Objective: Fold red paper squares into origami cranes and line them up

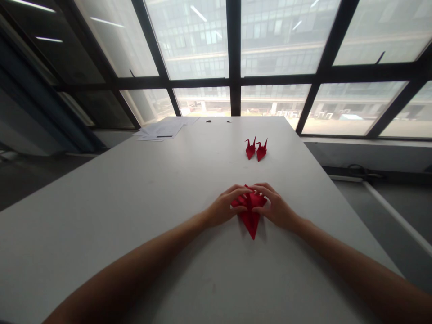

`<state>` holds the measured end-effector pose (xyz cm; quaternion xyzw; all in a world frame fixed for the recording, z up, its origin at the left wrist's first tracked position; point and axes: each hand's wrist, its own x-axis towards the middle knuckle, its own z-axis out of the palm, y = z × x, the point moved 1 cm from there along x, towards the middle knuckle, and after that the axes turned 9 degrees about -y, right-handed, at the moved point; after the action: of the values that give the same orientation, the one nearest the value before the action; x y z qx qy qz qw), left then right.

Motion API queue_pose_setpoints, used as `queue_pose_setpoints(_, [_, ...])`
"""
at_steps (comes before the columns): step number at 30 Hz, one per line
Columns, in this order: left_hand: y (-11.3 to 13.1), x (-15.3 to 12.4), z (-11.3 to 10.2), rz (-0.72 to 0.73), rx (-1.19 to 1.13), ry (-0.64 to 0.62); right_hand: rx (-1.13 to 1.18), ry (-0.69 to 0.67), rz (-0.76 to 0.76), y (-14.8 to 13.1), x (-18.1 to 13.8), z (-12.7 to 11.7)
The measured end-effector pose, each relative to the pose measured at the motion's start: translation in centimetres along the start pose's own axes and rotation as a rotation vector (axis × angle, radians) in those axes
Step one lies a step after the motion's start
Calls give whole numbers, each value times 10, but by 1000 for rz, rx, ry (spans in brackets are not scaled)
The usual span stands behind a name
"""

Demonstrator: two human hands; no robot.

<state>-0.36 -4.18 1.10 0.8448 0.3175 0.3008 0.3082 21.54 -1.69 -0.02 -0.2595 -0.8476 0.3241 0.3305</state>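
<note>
Upper folds of red paper point(251, 222) hidden under fingers point(240, 191), far dark specks point(209, 121) too small to identify

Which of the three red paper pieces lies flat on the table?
The red folded paper under the left hand and right hand. The two red cranes farther back stand upright, untouched.

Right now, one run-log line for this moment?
left hand: holds red folded paper | right hand: holds it too | paper: flat on white table | beyond: two red paper cranes
</note>
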Motion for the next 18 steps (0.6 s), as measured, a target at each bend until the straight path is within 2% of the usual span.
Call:
queue_pose_setpoints(4, [2,-2,7,-34,110,-85,-102,-73,48,-3,-2,3])
queue_pose_setpoints(9, [4,-4,12,-86,314,-109,-158,-94,75,-6,-2,2])
queue_pose_setpoints(12, [4,-4,13,-83,458,-207,-129,-58,70,-6,-2,3])
queue_pose_setpoints(16, [0,-5,14,-119,579,-331,-67,65,60,-1,-2,2])
queue_pose_setpoints(18, [-2,-6,14,-139,607,-368,-118,61,58,1,-2,1])
